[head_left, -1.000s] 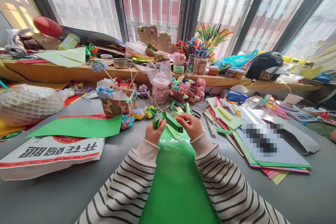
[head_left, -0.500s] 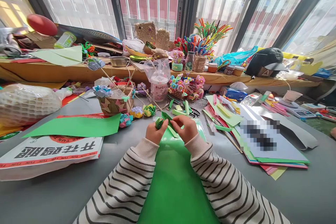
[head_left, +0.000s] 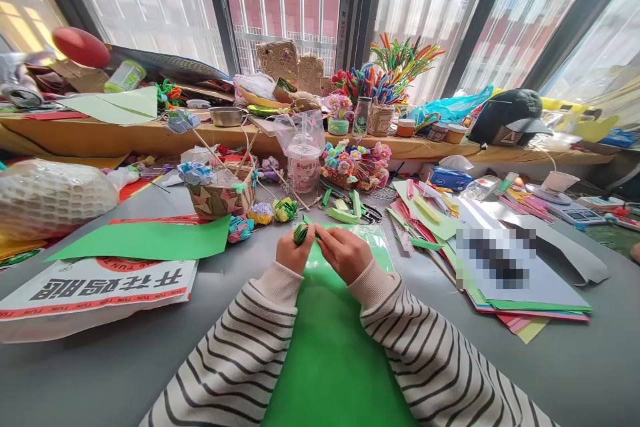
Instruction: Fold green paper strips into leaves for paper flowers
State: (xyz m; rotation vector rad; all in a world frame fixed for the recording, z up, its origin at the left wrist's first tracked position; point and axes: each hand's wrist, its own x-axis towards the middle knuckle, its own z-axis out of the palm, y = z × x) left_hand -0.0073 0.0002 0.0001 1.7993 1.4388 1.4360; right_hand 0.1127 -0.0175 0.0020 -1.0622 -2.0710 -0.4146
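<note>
While windows ring the cluttered grey table (head_left: 125, 360), both hands (head_left: 295, 252) (head_left: 345, 252) pinch folded green paper (head_left: 301, 233).

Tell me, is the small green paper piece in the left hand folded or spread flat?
Folded. The green paper piece shows tight pleated ridges, pinched in the left hand, while the right hand touches it.

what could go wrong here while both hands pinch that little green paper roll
1. The green paper roll is pinched only at the fingertips of the left hand and right hand, so it might spring loose and unwind.
2. The loose green sheet lies under both wrists and may slide or crease.
3. Scissors lie just beyond the right hand, so a reach forward could catch them.
</note>
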